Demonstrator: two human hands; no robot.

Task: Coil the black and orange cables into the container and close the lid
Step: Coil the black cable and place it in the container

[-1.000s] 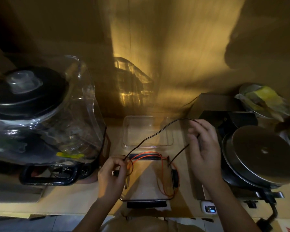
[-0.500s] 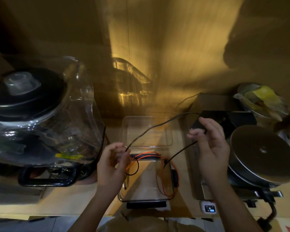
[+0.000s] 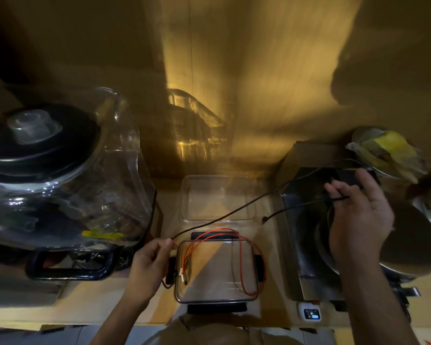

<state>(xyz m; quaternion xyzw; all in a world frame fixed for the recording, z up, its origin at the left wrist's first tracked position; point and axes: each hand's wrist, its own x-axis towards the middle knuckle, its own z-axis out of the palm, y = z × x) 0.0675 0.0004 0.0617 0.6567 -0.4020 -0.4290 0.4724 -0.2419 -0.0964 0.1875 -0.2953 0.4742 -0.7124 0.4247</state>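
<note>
A clear rectangular container (image 3: 255,292) with black side clips sits at the counter's front. The orange cable (image 3: 239,260) lies looped in it, partly over its rim. A clear lid (image 3: 184,197) lies flat just behind. The black cable (image 3: 234,211) stretches taut above the lid. My left hand (image 3: 149,265) pinches it beside the container's left edge. My right hand (image 3: 358,215) holds its other part up over the steel appliance, with a free end (image 3: 265,219) dangling down to the left.
A large blender jar with a black lid (image 3: 40,135) and black handle stands on the left. A steel appliance (image 3: 306,245) with a round metal pan (image 3: 413,245) fills the right. A bowl of yellow-green food (image 3: 388,150) sits behind, and a small display (image 3: 311,313) in front.
My right hand swung out to the right and up over the appliance, pulling the black cable straight. My left hand slid left along it, off the container.
</note>
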